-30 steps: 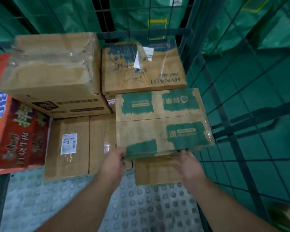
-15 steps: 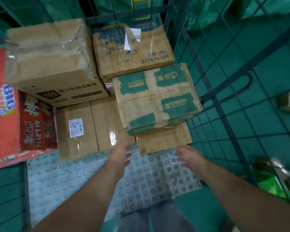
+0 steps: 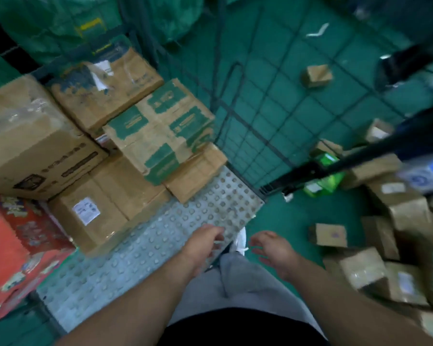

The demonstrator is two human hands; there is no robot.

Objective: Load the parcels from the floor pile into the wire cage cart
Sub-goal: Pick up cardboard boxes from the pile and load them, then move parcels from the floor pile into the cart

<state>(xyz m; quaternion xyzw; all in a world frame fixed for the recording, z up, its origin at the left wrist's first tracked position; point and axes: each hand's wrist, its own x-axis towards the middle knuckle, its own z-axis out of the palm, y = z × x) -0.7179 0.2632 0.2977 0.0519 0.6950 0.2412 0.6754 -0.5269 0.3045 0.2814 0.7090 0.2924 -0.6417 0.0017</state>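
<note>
Green floor; floor pile at right. Green-printed box stacked in wire cage cart. Left hand, right hand: fingers loose, empty.

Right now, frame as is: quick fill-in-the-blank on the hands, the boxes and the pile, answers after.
1. The left hand and the right hand both hold ____.
2. In the wire cage cart, the green-printed box sits on a plain brown box, and ____ hand touches it.
3. The floor pile of parcels lies to the person's ____.

Missing words: nothing; neither; right.
</note>
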